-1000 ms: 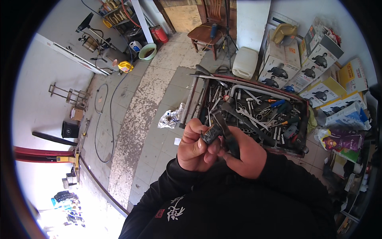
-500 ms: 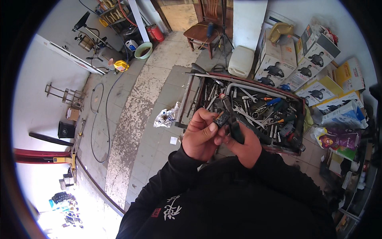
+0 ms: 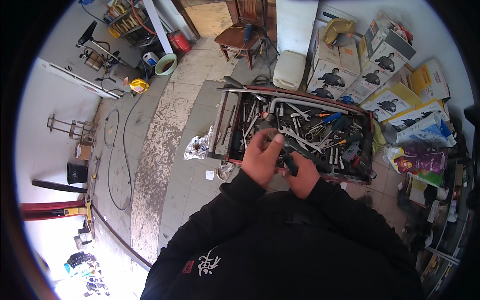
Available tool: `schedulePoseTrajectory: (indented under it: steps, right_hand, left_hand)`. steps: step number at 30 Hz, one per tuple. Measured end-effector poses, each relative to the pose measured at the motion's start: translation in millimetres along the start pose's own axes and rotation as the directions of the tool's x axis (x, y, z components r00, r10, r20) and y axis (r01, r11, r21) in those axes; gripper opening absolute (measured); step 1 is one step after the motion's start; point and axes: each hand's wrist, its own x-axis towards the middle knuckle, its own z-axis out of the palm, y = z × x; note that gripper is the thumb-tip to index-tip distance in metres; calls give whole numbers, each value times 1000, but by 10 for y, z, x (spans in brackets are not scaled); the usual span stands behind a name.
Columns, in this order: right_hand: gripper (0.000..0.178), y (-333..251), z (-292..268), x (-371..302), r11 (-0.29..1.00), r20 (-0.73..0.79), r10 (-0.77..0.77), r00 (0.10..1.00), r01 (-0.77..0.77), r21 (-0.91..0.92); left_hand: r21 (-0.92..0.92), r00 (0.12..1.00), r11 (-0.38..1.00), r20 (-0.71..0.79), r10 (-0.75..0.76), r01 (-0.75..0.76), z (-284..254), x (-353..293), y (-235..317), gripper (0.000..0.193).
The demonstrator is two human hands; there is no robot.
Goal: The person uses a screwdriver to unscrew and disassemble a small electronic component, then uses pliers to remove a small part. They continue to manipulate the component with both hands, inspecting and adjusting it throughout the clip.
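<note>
Over the near left part of the tool drawer, my left hand [image 3: 262,159] is raised with its fingers curled and its thumb pointing up. Whatever sits in its grip is hidden behind the fingers. Close on its right, my right hand [image 3: 303,176] is wrapped round a dark tool handle [image 3: 289,164], whose rounded end shows above the fist. The handled tool's working end cannot be seen. Beyond both hands lies the red-edged tool drawer [image 3: 295,93], full of wrenches [image 3: 306,139], sockets and screwdrivers. A blue-handled tool [image 3: 331,118] lies at its far right.
Crumpled silvery wrapping [image 3: 198,146] lies on the floor left of the drawer. Behind the drawer stand a white plastic jug [image 3: 289,71] and stacked cartons [image 3: 334,65]. A wooden chair [image 3: 235,39] is at the back. A black hose [image 3: 128,165] curls across the left floor.
My left hand has turned and risen, and the small black block seen in it before is now out of sight. My right hand has lowered slightly. The view has shifted a little.
</note>
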Motion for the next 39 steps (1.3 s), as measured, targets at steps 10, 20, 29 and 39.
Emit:
schedulePoseTrajectory:
  steps: [10,20,29,39]
  right_hand:
    - [38,181,-14,41,979,-12,203,979,-203,21]
    - [33,494,45,136,988,-138,105,985,-119,-97]
    - [20,448,-231,93,703,273,280,920,-390,595]
    - [18,357,-490,-39,790,250,357,900,-434,434]
  left_hand:
    - [-94,994,992,-68,-85,79,50,112,-269,37]
    - [-125,985,979,-30,-168,163,147,349,-396,53]
    - [-462,973,859,164,-160,219,-53,409,-365,50]
    - [-684,874,677,470,122,273,-372,189,-49,32]
